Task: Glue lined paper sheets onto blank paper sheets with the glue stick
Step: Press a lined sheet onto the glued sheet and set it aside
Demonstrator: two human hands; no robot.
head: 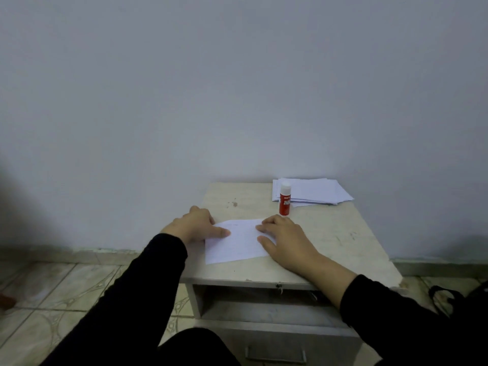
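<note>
A white paper sheet [235, 242] lies flat near the front of the small beige table [330, 233]. My left hand [195, 225] rests on the sheet's left edge with fingers straight, thumb lying on the paper. At the sheet's right edge my right hand [286, 240] presses down flat, fingers spread. A red glue stick [285, 198] with a white cap stands upright just behind my right hand. Behind it, a loose stack of white paper sheets [313, 192] sits at the table's back right corner.
The table stands against a plain grey wall [237, 88]. Below its top are an open shelf [264, 305] and a drawer with a metal handle [276, 353]. Patterned floor tiles [66, 291] lie to the left. A dark sandal [443, 297] lies on the floor at right.
</note>
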